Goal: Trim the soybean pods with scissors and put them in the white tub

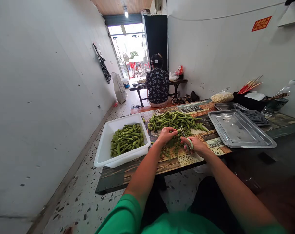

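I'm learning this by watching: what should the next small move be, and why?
Probably a snip at the end of the pod: the left hand pinches it, and the right hand holds the scissors with their blades right by it. Green scraps lie below.

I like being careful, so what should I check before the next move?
1. Scissors held in the right hand: ok.
2. Green pod held in the left hand: ok.
3. Left hand safely away from the blades: cannot tell; they look very close.
4. White tub has room: ok, its pods sit below the rim.
5. Table tidy under the hands: not ok, green scraps lie there.
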{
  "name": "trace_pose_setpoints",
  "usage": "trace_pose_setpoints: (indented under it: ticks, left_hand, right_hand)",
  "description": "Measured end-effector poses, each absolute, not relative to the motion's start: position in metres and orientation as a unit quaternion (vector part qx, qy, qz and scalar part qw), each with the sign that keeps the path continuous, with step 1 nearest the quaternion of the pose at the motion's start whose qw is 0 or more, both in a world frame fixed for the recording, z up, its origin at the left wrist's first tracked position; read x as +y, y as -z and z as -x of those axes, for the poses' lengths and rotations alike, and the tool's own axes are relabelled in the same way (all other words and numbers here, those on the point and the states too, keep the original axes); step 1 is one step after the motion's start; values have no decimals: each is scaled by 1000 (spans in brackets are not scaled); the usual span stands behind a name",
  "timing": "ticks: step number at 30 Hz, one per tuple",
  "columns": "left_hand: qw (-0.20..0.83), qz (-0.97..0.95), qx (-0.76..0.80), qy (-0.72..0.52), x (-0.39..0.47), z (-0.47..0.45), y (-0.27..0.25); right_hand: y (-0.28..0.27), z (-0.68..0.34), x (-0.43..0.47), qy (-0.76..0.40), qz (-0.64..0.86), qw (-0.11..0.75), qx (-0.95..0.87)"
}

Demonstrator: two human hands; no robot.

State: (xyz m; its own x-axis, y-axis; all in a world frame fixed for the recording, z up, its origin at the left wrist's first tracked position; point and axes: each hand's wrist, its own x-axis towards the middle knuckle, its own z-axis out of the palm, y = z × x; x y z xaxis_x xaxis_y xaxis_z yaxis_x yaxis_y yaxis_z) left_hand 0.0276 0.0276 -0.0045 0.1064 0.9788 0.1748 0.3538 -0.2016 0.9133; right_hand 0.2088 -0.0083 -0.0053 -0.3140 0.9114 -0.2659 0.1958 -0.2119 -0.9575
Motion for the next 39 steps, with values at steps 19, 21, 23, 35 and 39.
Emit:
trace_pose_setpoints:
  ticks: [19,21,23,35,39]
  left_hand:
    - [626,-405,428,-511,28,-29,-3]
    - [649,-386,410,-512,28,-29,-5]
    - [654,-392,400,-509,27,-29,-6]
    - [625,-432,433,-485,25,-35,-5]
    - [544,-396,504,-541,29,-32,-7]
  right_hand:
    - [3,-202,-24,-631,492,325,-503]
    - [1,-198,-28,-645,487,310,-500]
    - [0,-194,-30,-638,489,311,-507]
    - [9,-187,-21,-566,513,377,-523]
    - [4,-191,-26,-621,510,338,-491]
